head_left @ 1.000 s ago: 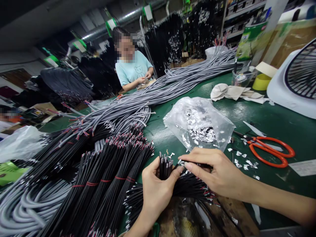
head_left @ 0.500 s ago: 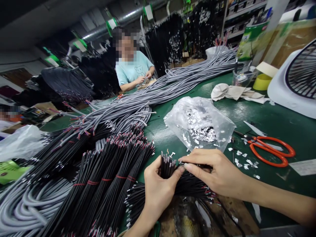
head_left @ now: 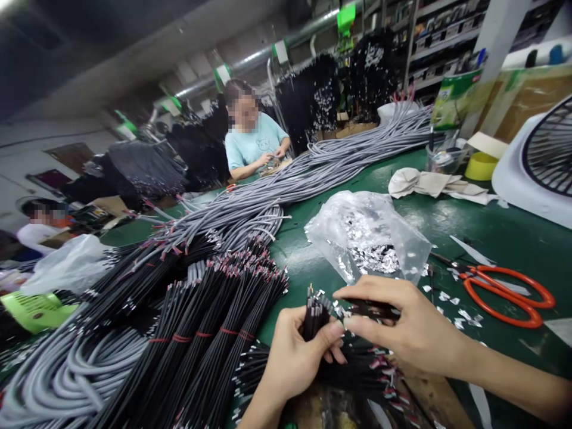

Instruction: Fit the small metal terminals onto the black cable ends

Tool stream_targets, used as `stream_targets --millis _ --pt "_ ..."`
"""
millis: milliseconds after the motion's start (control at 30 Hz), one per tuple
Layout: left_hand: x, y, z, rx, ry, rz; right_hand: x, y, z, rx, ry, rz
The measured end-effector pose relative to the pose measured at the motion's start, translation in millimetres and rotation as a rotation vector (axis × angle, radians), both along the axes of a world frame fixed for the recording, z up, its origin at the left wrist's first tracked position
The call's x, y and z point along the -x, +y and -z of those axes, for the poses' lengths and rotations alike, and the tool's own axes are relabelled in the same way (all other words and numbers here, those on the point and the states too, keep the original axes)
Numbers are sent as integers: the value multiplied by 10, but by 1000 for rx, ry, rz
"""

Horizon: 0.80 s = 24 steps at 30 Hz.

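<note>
"So, taking the clear bag [head_left: 373,238] of silver bits as our mark, what lies leftmost?"

"Far left of the bag, a person in white [head_left: 36,235] shows at the back of the room, with a white plastic sack [head_left: 71,267] and a green fan [head_left: 38,311] nearer. Next come looped grey cables [head_left: 67,381], then black wires [head_left: 210,351] in bundles tied with red bands [head_left: 181,338]."

"And behind the bag?"

"Long cables [head_left: 290,185] stretch across the table there. Beyond them, to the bag's left, a co-worker in a light blue shirt [head_left: 254,146] bends over some small work. A metal pipe [head_left: 257,58] slants overhead, and dark strands [head_left: 308,98] hang behind."

"The hands?"

"Both in front of the bag. The left hand [head_left: 304,345] is wrapped round a bunch [head_left: 316,316] of black wires, ends up. The right hand [head_left: 406,328] curls round a dark thing [head_left: 375,308], its fingertips beside the bunch; I can't tell what it is."

"And rightward?"

"The table [head_left: 440,223] is dark green and shiny. Silver scraps [head_left: 467,319] and orange-handled scissors [head_left: 509,292] lie just right of the bag. Behind it, to the right, are a cloth [head_left: 429,183], a yellow roll [head_left: 480,165] and a white fan [head_left: 509,173]; shelves [head_left: 447,46] stand farther back."
</note>
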<state>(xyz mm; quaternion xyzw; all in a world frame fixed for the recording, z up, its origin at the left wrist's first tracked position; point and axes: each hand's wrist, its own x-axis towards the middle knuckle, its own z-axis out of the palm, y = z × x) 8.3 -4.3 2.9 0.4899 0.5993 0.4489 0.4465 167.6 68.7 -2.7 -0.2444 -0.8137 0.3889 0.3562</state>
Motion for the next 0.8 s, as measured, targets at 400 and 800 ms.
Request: stream_targets --millis 400,800 --pt "23 1 104 83 -74 85 30 48 92 127 7 -118" --pt "14 40 169 5 100 -96 79 -62 133 121 -107 49"
